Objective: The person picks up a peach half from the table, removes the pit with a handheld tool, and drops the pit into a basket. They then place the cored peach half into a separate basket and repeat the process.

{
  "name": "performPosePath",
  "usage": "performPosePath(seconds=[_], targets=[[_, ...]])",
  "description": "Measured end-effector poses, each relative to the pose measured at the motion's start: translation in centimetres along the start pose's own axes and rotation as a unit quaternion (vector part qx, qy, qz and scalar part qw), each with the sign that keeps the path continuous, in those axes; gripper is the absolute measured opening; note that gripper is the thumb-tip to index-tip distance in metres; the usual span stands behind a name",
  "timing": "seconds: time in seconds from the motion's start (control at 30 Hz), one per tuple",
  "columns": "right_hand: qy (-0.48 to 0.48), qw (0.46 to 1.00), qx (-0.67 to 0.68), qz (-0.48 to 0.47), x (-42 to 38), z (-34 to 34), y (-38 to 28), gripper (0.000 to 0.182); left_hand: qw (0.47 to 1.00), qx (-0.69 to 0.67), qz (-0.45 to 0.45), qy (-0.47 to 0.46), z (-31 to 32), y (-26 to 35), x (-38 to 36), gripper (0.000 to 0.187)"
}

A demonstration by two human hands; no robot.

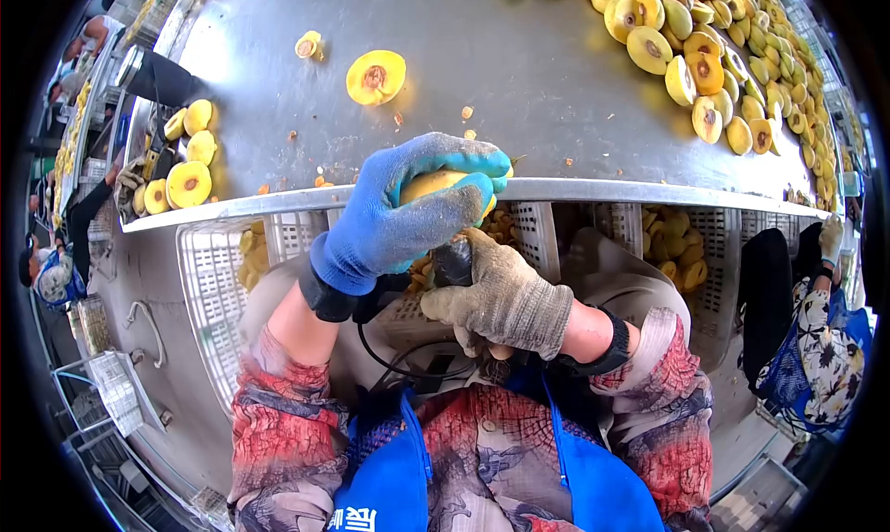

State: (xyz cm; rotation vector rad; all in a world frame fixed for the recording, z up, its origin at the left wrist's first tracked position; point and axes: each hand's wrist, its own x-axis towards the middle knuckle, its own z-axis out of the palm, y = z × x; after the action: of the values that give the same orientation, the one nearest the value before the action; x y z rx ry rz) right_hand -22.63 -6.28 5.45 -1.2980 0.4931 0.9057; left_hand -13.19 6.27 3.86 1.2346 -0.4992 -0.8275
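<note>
My left hand (408, 208), in a blue glove, is wrapped round a yellow fruit half (431, 187) just over the table's front edge. Just below and to the right, my right hand (505, 296), in a grey-beige glove, grips a dark handle (452, 261); the handle's working end is hidden near the fruit. On the metal table (278, 96) beyond my hands lies a fruit half (375, 78) with its brown centre facing up. A small yellow piece (308, 44) rests to its left.
Many fruit halves (705, 73) are heaped at the back right, with a few (189, 183) at the left corner. White crates (218, 300) stand below the table edge. Co-workers (820, 347) are at the right and far left. A black cylinder (162, 76) lies at the left.
</note>
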Motion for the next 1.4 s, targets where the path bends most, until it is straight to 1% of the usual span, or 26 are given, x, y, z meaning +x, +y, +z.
performPosePath(seconds=[0.1, 0.2, 0.27, 0.33, 0.43, 0.47, 0.53, 0.57, 0.67, 0.73, 0.77, 0.8, 0.93, 1.03, 1.13, 1.23, 1.33, 1.4], targets=[[-0.031, 0.997, 0.065, -0.036, -1.2, -0.3, -0.5, 0.046, 1.000, 0.004, 0.003, -0.022, -0.1, 0.3, 0.1, 0.028], [-0.085, 0.994, 0.069, 0.008, -1.1, -0.8, 0.1, 0.027, 0.999, 0.020, 0.002, -0.049, -0.1, 0.8, -0.1, 0.028], [-0.124, 0.987, 0.104, 0.005, -1.4, -1.1, 0.5, 0.022, 0.998, 0.026, 0.007, -0.065, 0.0, 0.7, -0.2, 0.031], [-0.160, 0.977, 0.141, 0.004, -1.7, -1.3, 1.0, 0.019, 0.996, 0.026, 0.024, -0.079, 0.3, 0.3, -0.3, 0.039], [-0.228, 0.951, 0.206, 0.022, -2.0, -1.8, 1.5, 0.019, 0.994, 0.006, 0.068, -0.091, 0.5, -0.4, -0.4, 0.038], [-0.246, 0.934, 0.257, 0.020, -1.9, -1.7, 1.9, 0.020, 0.995, -0.018, 0.054, -0.086, 0.8, -0.2, -0.6, 0.038], [-0.277, 0.917, 0.288, 0.008, -1.8, -1.6, 2.2, 0.021, 0.995, -0.062, 0.028, -0.077, 1.4, 0.7, -0.8, 0.037], [-0.292, 0.907, 0.303, 0.000, -1.7, -1.5, 2.2, 0.022, 0.994, -0.063, 0.036, -0.075, 1.3, 0.7, -0.8, 0.037], [-0.280, 0.909, 0.308, -0.024, -1.8, -1.1, 1.8, 0.021, 0.993, -0.078, 0.050, -0.067, 1.3, 0.4, -0.8, 0.036], [-0.262, 0.927, 0.264, -0.045, -1.9, -1.0, 1.8, 0.016, 0.992, -0.101, 0.043, -0.058, 1.4, 0.5, -0.9, 0.036], [-0.253, 0.935, 0.243, -0.056, -1.9, -0.9, 1.7, 0.015, 0.994, -0.091, 0.042, -0.055, 1.4, 0.5, -0.9, 0.035], [-0.219, 0.952, 0.212, -0.025, -2.1, -0.9, 1.2, 0.017, 0.995, -0.080, 0.039, -0.052, 1.4, 0.5, -0.8, 0.035], [-0.158, 0.976, 0.149, 0.010, -1.8, -0.8, 1.1, 0.019, 0.997, 0.002, 0.028, -0.068, 0.8, 0.4, -0.3, 0.034], [-0.175, 0.970, 0.168, 0.000, -1.5, -0.8, 1.6, 0.019, 0.996, 0.028, 0.034, -0.073, 0.8, 0.1, -0.2, 0.034], [-0.297, 0.910, 0.284, -0.046, -1.7, -1.1, 2.2, 0.015, 0.996, -0.017, 0.067, -0.064, 1.3, 0.2, -0.4, 0.036], [-0.321, 0.893, 0.313, -0.047, -1.6, -1.2, 2.3, 0.014, 0.994, -0.067, 0.076, -0.042, 2.0, 0.1, -0.7, 0.040], [-0.378, 0.848, 0.371, -0.037, -1.2, -1.2, 2.9, 0.016, 0.990, -0.093, 0.104, -0.023, 2.2, -0.8, -0.6, 0.047], [-0.379, 0.836, 0.394, -0.037, -1.3, -1.1, 2.9, 0.018, 0.989, -0.136, 0.057, 0.002, 2.7, -0.5, -0.6, 0.053]])
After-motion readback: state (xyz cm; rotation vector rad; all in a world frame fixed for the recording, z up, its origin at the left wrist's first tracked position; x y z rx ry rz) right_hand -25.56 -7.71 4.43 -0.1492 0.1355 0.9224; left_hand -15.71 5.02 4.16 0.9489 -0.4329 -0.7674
